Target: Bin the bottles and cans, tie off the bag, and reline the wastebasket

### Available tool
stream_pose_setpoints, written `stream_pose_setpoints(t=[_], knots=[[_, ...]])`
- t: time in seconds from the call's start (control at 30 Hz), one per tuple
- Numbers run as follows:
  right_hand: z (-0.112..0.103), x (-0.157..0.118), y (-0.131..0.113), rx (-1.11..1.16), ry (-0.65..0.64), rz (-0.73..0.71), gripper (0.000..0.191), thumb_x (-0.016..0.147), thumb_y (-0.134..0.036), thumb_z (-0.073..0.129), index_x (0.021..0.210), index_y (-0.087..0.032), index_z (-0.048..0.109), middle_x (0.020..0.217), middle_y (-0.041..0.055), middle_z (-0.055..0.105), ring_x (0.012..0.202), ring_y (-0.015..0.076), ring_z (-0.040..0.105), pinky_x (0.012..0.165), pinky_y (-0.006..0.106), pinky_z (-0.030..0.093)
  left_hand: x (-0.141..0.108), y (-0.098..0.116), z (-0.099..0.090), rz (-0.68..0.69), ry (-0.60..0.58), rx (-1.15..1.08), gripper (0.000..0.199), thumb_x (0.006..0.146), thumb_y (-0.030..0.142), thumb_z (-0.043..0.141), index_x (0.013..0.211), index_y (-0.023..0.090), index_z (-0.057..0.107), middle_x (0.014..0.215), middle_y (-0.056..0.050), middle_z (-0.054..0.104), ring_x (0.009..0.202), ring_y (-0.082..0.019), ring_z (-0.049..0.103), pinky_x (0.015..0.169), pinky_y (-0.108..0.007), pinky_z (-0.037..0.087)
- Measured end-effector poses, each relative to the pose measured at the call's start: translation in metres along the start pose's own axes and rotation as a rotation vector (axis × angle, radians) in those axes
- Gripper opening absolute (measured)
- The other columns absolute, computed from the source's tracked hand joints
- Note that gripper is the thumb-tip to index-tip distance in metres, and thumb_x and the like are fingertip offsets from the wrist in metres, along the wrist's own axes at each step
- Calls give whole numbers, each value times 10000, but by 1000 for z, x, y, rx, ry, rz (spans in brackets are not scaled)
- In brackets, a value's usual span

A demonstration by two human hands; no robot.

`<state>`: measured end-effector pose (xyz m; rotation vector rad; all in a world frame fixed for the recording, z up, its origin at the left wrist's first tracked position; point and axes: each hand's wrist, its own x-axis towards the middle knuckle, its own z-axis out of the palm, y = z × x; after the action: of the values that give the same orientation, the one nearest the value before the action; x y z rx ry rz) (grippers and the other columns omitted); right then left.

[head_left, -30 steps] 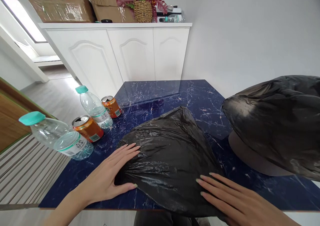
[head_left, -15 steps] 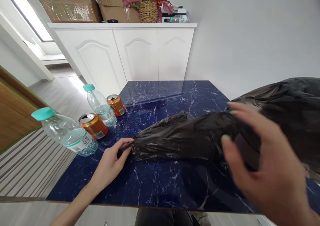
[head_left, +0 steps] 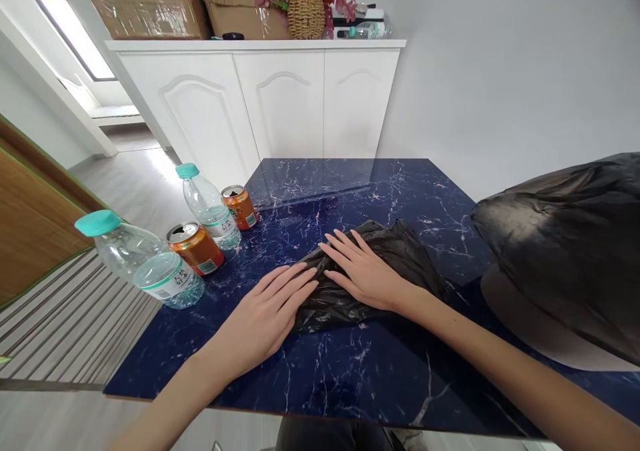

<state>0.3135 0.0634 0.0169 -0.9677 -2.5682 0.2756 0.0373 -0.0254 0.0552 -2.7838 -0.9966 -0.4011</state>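
A black plastic bag (head_left: 407,254) lies crumpled on the dark blue, marble-patterned table (head_left: 345,378). My left hand (head_left: 270,314) rests flat over its left end, fingers stretched out. On the middle of the bag lies my right hand (head_left: 363,274), palm down with the fingers spread. The two hands are close together, their fingertips almost meeting. Part of the bag is hidden under them.
Two clear bottles with teal caps (head_left: 165,271) (head_left: 210,208) and two orange cans (head_left: 195,248) (head_left: 240,206) stand along the left edge. At the right is a black bag-covered bin (head_left: 575,238). A white cabinet (head_left: 280,104) holds cardboard boxes (head_left: 160,14) and a plant basket (head_left: 306,16).
My left hand has let go of the bag's pinched left end and now lies flat. My right hand has moved left onto the bag, which is now shorter and more bunched.
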Motion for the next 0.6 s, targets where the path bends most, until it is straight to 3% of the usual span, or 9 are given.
stream_pose_setpoints(t=[0.07,0.2,0.4,0.6], knots=[[5,6,8,10,-40,-14,655,1159,-550,344,1717,-207,363,1792,115,290,1692,307,166,1385,600,108,-3,-5,6,-46,-74,8,593,1095,182,469,1682,221,391,1688,-101,516,1607,-293,422,1349,-555,313],[10,16,30,26,-104,29,701,1155,-608,279,1719,-200,360,1795,120,282,1694,306,157,1383,592,94,-24,-16,20,-181,-105,-19,671,1129,395,496,1742,251,264,1753,-91,404,1652,-320,319,1356,-571,281],[11,19,75,49,-104,109,682,1146,-628,253,1697,-260,416,1800,56,275,1694,267,173,1388,549,84,-47,-23,19,-233,-143,-81,732,1149,362,445,1766,340,52,1786,-38,333,1672,-301,259,1359,-560,270],[4,19,100,179,-31,199,678,1109,-667,321,1643,-293,508,1766,34,360,1677,260,246,1389,531,99,-45,-19,18,-249,-115,-97,724,1140,361,452,1764,361,84,1786,-40,348,1657,-307,310,1352,-553,285]])
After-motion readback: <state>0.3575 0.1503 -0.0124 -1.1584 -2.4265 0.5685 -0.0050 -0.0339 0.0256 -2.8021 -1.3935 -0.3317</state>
